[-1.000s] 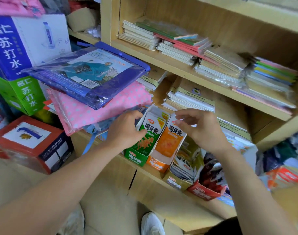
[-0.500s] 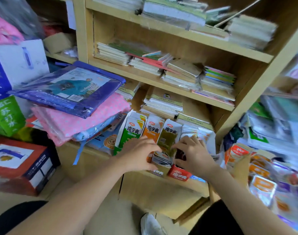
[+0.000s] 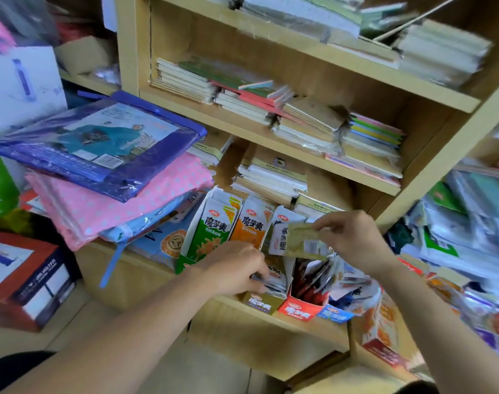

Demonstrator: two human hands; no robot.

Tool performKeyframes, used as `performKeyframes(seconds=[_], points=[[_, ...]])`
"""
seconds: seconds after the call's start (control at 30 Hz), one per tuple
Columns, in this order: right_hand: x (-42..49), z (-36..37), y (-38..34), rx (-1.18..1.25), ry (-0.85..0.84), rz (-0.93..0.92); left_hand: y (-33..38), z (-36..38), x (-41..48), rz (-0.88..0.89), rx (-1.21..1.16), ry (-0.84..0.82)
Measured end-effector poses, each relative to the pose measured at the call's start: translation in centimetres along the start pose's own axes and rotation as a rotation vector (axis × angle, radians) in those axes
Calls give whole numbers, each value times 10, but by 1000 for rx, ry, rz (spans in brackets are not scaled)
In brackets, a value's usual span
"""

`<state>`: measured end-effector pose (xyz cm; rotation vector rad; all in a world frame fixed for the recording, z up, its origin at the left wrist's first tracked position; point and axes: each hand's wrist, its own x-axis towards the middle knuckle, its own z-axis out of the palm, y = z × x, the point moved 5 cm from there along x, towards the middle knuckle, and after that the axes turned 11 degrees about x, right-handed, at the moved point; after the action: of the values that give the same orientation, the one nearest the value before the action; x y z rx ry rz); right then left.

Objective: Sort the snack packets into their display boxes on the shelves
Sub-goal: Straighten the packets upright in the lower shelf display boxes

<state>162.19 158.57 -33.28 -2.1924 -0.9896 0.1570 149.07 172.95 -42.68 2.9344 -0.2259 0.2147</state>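
Right hand (image 3: 353, 237) risen, grip pinching olive packet (image 3: 300, 245) by its corner | left hand (image 3: 236, 265) grip pinching packets (image 3: 273, 281) inside olive box (image 3: 260, 302)

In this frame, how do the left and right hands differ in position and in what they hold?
The right hand pinches an olive packet; the left hand reaches the packets standing in the olive box, grip unclear. The right hand is held higher; the left hand sits lower, at that box's opening. Both work at the same shelf.

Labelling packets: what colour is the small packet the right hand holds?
An olive-gold foil packet, pinched by the right hand; the head view shows it.
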Motion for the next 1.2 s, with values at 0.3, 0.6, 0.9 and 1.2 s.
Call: performKeyframes(seconds=[0.3, 0.6, 0.9, 1.2], points=[[22, -7, 25, 428, -103, 129, -9, 3, 1, -34, -48, 26], [49, 6, 43, 266, 193, -20, -17, 7, 7, -143, -111, 38], [47, -20, 70, 776, 260, 125, -50, -6, 54, -666, -615, 441], [52, 2, 75, 733, 232, 117, -70, -40, 71, -643, -1200, 794]])
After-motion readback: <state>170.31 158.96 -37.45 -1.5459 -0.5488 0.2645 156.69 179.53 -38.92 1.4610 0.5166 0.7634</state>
